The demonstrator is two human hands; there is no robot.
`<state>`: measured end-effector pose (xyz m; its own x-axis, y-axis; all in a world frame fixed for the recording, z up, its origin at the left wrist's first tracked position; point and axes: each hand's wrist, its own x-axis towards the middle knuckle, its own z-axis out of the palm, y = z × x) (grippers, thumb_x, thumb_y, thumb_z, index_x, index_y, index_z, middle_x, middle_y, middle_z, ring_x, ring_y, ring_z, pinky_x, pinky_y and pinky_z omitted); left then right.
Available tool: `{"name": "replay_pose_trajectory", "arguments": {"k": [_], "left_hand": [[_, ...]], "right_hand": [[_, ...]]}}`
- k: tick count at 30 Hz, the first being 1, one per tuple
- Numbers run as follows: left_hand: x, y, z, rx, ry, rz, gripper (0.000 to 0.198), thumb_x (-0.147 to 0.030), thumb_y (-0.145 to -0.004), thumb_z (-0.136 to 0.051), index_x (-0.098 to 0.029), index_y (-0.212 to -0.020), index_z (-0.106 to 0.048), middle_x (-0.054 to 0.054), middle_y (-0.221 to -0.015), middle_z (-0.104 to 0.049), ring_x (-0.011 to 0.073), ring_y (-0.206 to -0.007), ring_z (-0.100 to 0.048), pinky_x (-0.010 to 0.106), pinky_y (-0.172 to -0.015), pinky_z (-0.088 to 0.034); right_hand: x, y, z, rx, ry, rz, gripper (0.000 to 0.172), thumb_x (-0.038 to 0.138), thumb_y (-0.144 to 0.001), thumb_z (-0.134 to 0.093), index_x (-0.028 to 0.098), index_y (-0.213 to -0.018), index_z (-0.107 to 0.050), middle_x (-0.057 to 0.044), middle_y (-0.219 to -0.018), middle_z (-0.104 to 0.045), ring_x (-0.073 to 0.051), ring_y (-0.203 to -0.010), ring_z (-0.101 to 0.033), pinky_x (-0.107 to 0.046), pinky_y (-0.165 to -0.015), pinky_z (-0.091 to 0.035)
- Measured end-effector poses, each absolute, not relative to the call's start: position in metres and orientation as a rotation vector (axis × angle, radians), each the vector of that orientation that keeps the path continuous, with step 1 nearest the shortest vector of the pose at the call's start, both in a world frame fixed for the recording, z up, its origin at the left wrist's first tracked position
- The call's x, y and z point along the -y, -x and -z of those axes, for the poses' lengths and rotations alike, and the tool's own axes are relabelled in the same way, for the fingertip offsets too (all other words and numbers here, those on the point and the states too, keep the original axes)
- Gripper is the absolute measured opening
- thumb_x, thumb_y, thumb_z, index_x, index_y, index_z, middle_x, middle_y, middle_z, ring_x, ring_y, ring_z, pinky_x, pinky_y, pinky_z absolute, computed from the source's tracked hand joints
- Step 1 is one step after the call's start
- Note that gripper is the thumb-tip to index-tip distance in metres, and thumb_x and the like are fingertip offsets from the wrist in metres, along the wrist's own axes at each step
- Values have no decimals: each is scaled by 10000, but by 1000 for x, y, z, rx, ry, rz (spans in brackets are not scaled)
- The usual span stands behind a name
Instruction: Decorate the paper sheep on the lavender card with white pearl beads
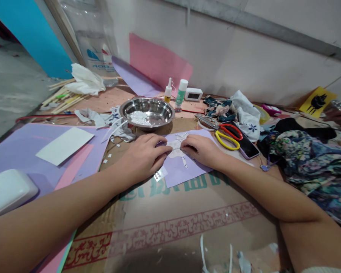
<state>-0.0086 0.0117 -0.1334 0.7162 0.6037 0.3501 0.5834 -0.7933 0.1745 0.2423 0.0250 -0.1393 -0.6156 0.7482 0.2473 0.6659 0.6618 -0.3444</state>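
A sheet of purple paper [176,176] lies on the cardboard in front of me, with a white cut-out shape [176,153] on it. Across that shape runs a thin string of small pearl-like beads [177,148]. My left hand [144,157] pinches its left end, fingertips low over the paper. At the other end, the closed fingers of my right hand [201,149] grip the string too. More beads lie just behind the fingers. Below my left hand sits a small clear sheet with dark dots [158,175]. A shiny metal bowl [166,120] with white bits inside stands behind my left hand.
Yellow-and-red-handled scissors [227,140] lie beside a phone [248,147] at the right. A glue stick [182,93] and a small glue bottle [167,92] stand behind the bowl. Patterned cloth [309,163] is heaped at right; coloured paper [14,148] and a white case [11,191] lie left.
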Motion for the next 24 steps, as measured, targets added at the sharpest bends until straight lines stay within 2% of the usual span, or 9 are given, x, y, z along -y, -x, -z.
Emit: {"name": "replay_pose_trajectory", "arguments": {"k": [5, 12, 17, 24], "left_hand": [[-12, 8, 133, -984, -2871, -614, 334, -272, -972, -453, -189, -1167, -711, 136, -1178, -656, 294, -1108, -585, 497, -973, -486], [-12, 10, 134, -988, -2872, -606, 332, -279, -974, -454, -199, -1182, -700, 131, -1182, -653, 288, -1110, -583, 494, -972, -488], [-11, 9, 133, -982, -2874, -632, 324, -274, -972, -475, -207, -1196, -700, 140, -1221, -640, 299, -1129, -576, 502, -976, -484], [-11, 9, 132, -881, -2912, -621, 304, -254, -987, -466, -237, -1117, -741, 118, -1211, -652, 279, -1118, -584, 483, -972, -483]], "right_hand": [[-22, -243, 141, 2484, 1073, -267, 168, 196, -963, -495, 191, -911, -655, -60, -866, -673, -187, -819, -597, -292, -737, -446], [-20, -247, 141, 2369, 1041, -293, 263, 110, -881, -464, 191, -934, -709, -40, -804, -655, -156, -699, -569, -275, -670, -443], [-20, -246, 140, 2407, 1060, -341, 283, 119, -867, -492, 214, -931, -751, -38, -816, -672, -156, -727, -596, -276, -697, -460], [-19, -244, 139, 2373, 1020, -326, 268, 101, -857, -476, 185, -897, -727, -41, -788, -677, -157, -715, -598, -269, -679, -454]]}}
